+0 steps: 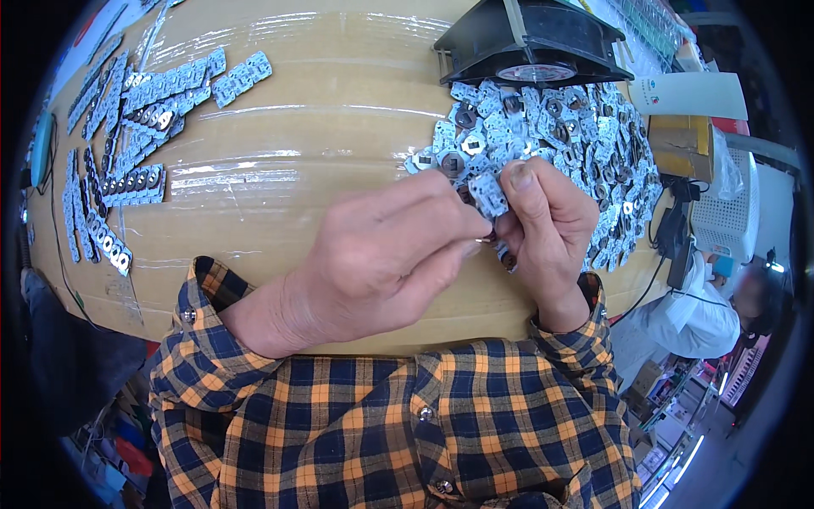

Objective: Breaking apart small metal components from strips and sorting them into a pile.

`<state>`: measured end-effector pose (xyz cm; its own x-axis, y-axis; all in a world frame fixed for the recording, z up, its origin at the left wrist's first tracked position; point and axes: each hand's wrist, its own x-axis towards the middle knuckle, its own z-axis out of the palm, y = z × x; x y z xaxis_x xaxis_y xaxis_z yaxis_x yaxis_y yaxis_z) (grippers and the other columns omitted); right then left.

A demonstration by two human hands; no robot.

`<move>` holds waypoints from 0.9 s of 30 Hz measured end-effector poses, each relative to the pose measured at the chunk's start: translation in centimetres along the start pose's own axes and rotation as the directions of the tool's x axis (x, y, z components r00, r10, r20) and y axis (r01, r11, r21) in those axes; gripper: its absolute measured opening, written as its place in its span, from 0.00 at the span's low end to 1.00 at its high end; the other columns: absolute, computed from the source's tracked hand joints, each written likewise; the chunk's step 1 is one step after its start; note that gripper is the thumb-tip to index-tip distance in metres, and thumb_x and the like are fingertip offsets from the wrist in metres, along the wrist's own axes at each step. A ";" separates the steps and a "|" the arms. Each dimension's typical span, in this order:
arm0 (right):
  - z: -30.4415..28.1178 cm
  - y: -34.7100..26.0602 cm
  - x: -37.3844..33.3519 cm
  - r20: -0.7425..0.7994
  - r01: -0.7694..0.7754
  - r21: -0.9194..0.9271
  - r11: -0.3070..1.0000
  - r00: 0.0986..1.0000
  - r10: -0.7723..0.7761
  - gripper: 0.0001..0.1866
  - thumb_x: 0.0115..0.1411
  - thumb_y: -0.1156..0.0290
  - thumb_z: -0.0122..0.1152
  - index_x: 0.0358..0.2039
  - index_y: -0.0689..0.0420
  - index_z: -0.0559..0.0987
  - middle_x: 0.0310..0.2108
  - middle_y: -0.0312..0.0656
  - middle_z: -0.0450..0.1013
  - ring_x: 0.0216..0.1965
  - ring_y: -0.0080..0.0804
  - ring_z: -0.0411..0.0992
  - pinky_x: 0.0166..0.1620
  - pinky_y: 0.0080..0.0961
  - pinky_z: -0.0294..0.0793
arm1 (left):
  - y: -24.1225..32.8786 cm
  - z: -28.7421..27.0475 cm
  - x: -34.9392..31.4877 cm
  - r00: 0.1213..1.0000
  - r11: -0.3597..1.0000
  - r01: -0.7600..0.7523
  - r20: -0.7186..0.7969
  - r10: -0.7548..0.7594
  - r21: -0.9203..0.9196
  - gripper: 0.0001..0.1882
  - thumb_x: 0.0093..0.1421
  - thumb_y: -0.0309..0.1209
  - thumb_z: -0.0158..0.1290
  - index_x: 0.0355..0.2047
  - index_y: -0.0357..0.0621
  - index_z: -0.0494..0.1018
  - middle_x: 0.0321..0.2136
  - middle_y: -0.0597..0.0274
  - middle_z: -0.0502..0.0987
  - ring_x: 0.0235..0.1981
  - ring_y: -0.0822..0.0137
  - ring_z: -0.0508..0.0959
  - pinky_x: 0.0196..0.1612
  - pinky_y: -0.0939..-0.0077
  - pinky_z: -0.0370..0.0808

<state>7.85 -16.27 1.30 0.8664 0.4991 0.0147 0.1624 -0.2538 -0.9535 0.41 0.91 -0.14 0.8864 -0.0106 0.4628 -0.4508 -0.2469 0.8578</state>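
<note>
My right hand (547,225) is closed, with its thumb pressing a small pale-blue circuit board (487,195) against its fingers. My left hand (386,254) meets it from the left, thumb and fingers pinched together just below the board. A thin shiny bit shows at those fingertips, too small to name. Just beyond and right of my hands spreads a heap of similar small circuit boards (606,170), many bearing dark round parts. At the table's far left lie unbroken strips of boards (136,184), some stacked across each other.
The table (297,144) is covered in brown cardboard under clear tape. A black fan (530,42) stands behind the heap. To the right are a cardboard box (681,146), a white perforated basket (729,208) and a black adapter with cables (674,229). Another person (699,314) in white sits beyond.
</note>
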 end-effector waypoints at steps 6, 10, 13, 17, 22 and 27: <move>-0.7 0.2 0.2 -0.006 0.184 -0.117 0.976 0.982 -0.186 0.12 0.65 0.72 0.53 0.25 0.64 0.76 0.18 0.33 0.65 0.18 0.16 0.60 0.21 0.16 0.57 | -0.4 -0.1 0.2 0.871 0.734 0.414 0.000 -0.491 -0.539 0.09 0.59 0.19 0.54 0.41 0.31 0.75 0.29 0.57 0.79 0.29 0.74 0.79 0.30 0.83 0.77; -0.4 0.1 0.0 0.002 0.238 -0.199 0.951 0.970 -0.242 0.08 0.61 0.77 0.57 0.25 0.65 0.77 0.16 0.36 0.65 0.17 0.21 0.60 0.21 0.21 0.58 | 0.1 -0.2 0.2 0.841 0.684 0.463 0.036 -0.539 -0.564 0.08 0.60 0.20 0.54 0.40 0.33 0.76 0.26 0.62 0.79 0.26 0.79 0.79 0.30 0.87 0.78; -0.6 0.2 0.4 -0.050 0.343 -0.301 0.890 0.926 -0.374 0.07 0.59 0.78 0.59 0.24 0.65 0.77 0.16 0.37 0.65 0.17 0.23 0.61 0.21 0.22 0.58 | 0.0 -0.3 0.1 0.841 0.694 0.458 0.018 -0.540 -0.556 0.07 0.59 0.19 0.54 0.39 0.32 0.75 0.24 0.63 0.79 0.25 0.79 0.78 0.28 0.88 0.77; -0.7 0.4 0.6 0.030 0.296 -0.078 0.952 0.955 -0.294 0.06 0.57 0.79 0.60 0.24 0.64 0.78 0.16 0.37 0.66 0.17 0.25 0.61 0.21 0.22 0.58 | -0.4 -0.1 0.0 0.886 0.763 0.405 0.011 -0.463 -0.503 0.07 0.59 0.18 0.53 0.39 0.33 0.75 0.25 0.64 0.78 0.25 0.82 0.77 0.27 0.90 0.75; -0.3 0.2 0.9 0.021 0.343 -0.411 0.844 0.930 -0.367 0.03 0.56 0.81 0.60 0.26 0.65 0.79 0.16 0.39 0.68 0.18 0.24 0.62 0.22 0.24 0.60 | -0.3 -0.3 0.0 0.899 0.832 0.398 -0.014 -0.437 -0.387 0.08 0.58 0.18 0.54 0.39 0.34 0.75 0.25 0.66 0.77 0.25 0.83 0.76 0.27 0.91 0.73; -0.7 -0.1 0.6 0.066 0.252 -0.164 0.954 0.968 -0.244 0.05 0.58 0.78 0.60 0.26 0.65 0.80 0.17 0.39 0.69 0.18 0.23 0.63 0.23 0.23 0.61 | -0.4 -0.5 0.1 0.906 0.821 0.402 0.044 -0.422 -0.404 0.10 0.60 0.19 0.53 0.43 0.32 0.75 0.29 0.62 0.77 0.27 0.79 0.77 0.29 0.88 0.75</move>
<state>8.68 -16.49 1.65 0.7676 0.5994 0.2270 0.4503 -0.2524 -0.8565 0.62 1.52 -0.28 0.9975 0.0517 0.0475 -0.0563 0.1848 0.9812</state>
